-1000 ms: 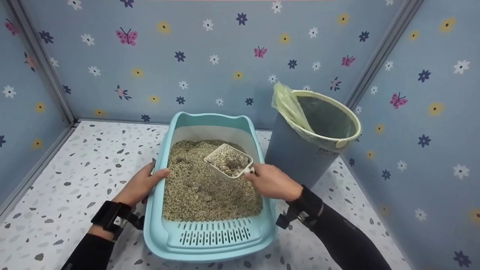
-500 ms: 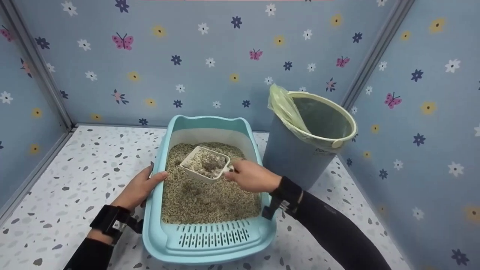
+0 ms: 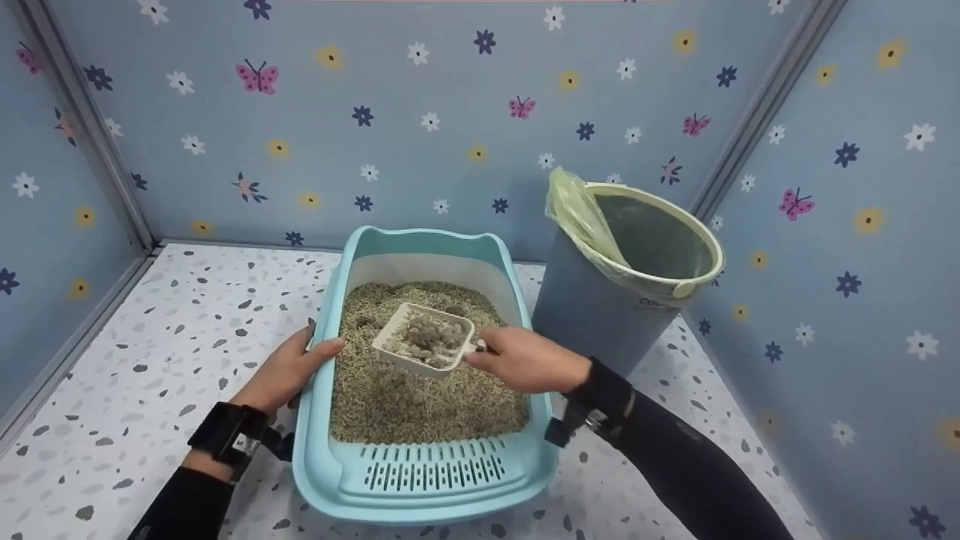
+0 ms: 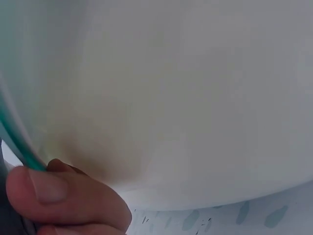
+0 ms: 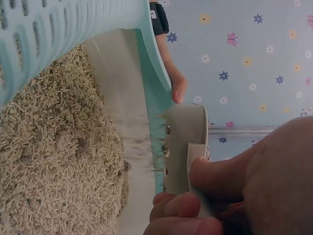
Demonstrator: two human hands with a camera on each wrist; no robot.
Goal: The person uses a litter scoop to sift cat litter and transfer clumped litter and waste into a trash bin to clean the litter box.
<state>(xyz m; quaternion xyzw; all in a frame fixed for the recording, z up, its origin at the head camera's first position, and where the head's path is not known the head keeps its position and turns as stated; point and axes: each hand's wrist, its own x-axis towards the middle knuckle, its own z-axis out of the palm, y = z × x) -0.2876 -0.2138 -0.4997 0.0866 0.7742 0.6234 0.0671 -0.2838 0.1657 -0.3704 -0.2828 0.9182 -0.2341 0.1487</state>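
Note:
A light-blue litter box [image 3: 420, 506] stands on the speckled surface, its inside covered with tan pellet litter [image 3: 442, 409]. At its left wall, my left hand [image 3: 281, 371] grips the rim, thumb over the edge; the left wrist view shows curled fingers [image 4: 73, 198] against the pale outer wall. My right hand [image 3: 529, 358] holds a white litter scoop [image 3: 386, 346] by its short handle, above the litter. Greyish clumps [image 3: 435, 334] and some pellets lie in the scoop. In the right wrist view, blurred pellets fall from the scoop's underside [image 5: 185, 122].
A grey-blue bin [image 3: 592, 307] with a pale yellow rim and a translucent green bag [image 3: 577, 210] stands open right behind the litter box. Flowered wall panels [image 3: 420, 90] enclose the back and sides. A slotted ledge [image 3: 435, 472] forms the box's near end.
My right hand has swung the scoop left and then partly back right, above the litter. Fewer loose pellets lie in it, and the clumps show more. My left hand keeps its grip.

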